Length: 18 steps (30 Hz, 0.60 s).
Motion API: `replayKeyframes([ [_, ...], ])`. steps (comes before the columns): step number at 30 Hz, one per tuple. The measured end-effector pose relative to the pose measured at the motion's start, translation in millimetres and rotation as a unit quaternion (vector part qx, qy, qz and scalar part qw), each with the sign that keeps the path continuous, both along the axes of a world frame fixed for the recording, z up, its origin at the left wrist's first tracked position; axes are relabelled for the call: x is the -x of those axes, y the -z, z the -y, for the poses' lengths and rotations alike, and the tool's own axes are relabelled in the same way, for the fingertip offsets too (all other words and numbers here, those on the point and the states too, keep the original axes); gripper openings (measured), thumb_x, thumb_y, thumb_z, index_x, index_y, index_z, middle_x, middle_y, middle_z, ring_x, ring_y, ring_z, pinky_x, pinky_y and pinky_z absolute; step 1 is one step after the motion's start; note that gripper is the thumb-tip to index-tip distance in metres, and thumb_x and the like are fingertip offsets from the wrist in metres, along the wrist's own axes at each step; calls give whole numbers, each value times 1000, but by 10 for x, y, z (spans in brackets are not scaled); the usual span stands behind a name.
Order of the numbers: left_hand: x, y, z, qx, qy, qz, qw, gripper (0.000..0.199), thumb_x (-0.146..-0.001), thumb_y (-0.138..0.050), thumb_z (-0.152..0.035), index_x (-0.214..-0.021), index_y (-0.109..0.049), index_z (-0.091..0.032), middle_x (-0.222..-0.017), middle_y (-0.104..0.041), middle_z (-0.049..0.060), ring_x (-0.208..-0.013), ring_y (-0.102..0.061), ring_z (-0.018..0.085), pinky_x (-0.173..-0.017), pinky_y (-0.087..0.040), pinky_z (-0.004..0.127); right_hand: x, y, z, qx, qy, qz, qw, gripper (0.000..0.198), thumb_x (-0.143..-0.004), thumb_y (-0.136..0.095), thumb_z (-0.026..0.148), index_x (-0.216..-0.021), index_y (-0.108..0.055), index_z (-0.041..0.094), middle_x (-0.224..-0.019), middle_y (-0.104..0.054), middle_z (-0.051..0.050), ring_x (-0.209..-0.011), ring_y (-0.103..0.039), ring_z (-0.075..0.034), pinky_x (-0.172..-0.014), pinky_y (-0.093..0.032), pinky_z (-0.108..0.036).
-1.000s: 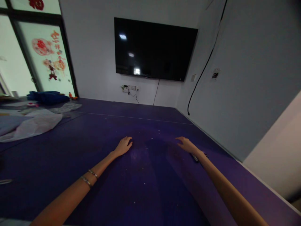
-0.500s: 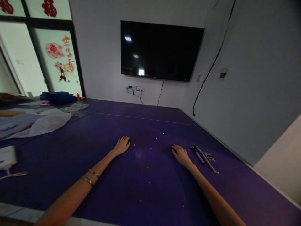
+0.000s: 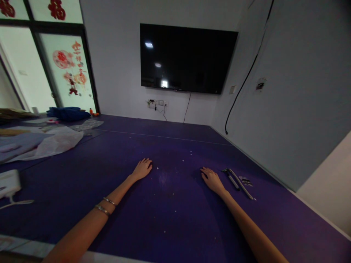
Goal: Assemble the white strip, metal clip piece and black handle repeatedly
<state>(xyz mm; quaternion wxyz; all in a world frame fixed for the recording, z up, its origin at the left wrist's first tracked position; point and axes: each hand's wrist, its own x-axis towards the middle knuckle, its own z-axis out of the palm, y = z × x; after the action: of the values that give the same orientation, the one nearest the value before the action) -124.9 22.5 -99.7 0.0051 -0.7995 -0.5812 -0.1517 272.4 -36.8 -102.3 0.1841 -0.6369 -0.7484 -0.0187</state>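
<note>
Both palms face down on a large purple table (image 3: 123, 208). My left hand (image 3: 142, 168) lies flat with its fingers stretched forward, holding nothing; two bracelets (image 3: 105, 206) circle that forearm. To the right, my right hand (image 3: 212, 180) also rests flat with fingers extended and nothing in it. Closest to it are a slim pen-like stick (image 3: 233, 181) and a longer pale, slightly bent strip (image 3: 242, 187), side by side. Just beyond them sits a small clear packet (image 3: 246, 181) with dark marks. Small white specks are scattered between and around the hands.
At the left lie plastic bags (image 3: 59, 140), a blue cloth bundle (image 3: 68, 113) and a white device (image 3: 9, 183) with a cord. A black cable (image 3: 244, 83) hangs along the right wall. A television (image 3: 188, 58) is mounted on the far wall above power sockets (image 3: 159, 103).
Both hands stay in place on the table. The view shifts very slightly; nothing has been picked up or moved.
</note>
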Motion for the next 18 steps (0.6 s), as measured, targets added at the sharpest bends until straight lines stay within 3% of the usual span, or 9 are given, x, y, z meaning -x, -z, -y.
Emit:
replayKeyframes([
  [18,29,14,58,3,7,0,1000,47,-87,-29,-33,-125,-48,-12,-137,-40,14,-129,-29,27,-104,-24,43,2,-6,15,6,3,12,1000,43,-87,-33,31,-123,-52,18,-132,-47,-8,-124,-38,-23,-99,-32,-39],
])
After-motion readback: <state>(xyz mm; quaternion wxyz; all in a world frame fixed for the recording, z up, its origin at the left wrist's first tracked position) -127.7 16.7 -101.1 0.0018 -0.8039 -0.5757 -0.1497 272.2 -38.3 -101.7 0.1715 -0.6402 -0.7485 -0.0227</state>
